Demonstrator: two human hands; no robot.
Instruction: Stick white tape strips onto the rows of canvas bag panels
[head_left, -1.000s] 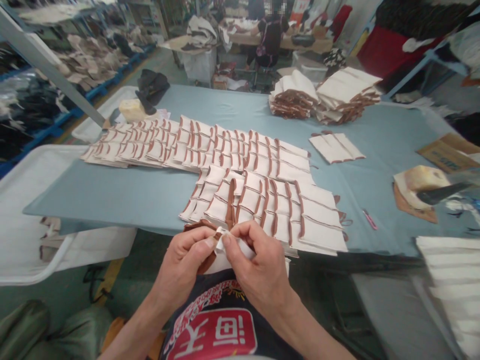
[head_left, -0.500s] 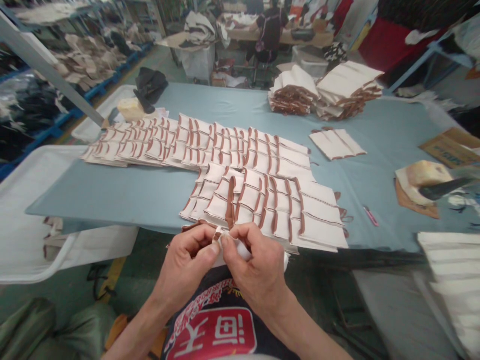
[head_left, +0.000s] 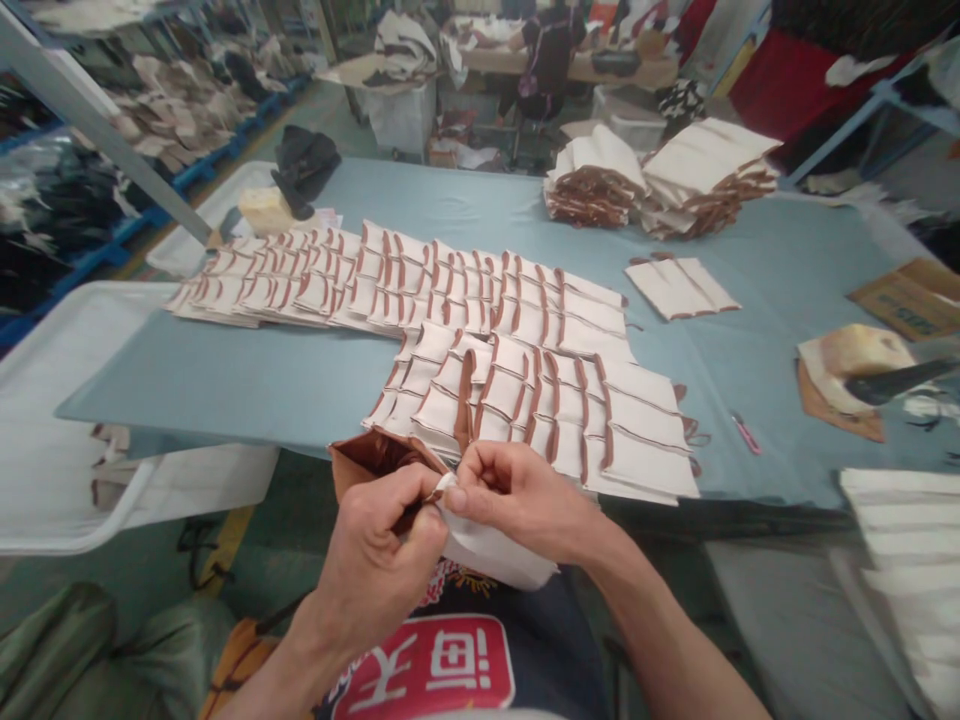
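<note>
My left hand (head_left: pixel 382 560) and my right hand (head_left: pixel 517 495) pinch a fabric piece (head_left: pixel 487 548) just below the near table edge. The piece is white on one side, and a brown flap (head_left: pixel 367 458) of it spreads out to the left above my left hand. Both hands have their fingers closed on its edge, thumbs almost touching. Just beyond them, rows of white pieces with brown trim (head_left: pixel 525 400) lie overlapped on the blue table (head_left: pixel 247 380).
Two stacks of the same pieces (head_left: pixel 660 185) stand at the table's far side, a loose pair (head_left: pixel 681 288) to the right. A pink tool (head_left: pixel 747 434) and a yellow block (head_left: pixel 855 352) lie at right. White trays (head_left: pixel 67 400) flank the left. A person sits far back.
The hands have pulled the piece apart. The brown flap now shows spread out at left and the white part hangs lower under my right hand.
</note>
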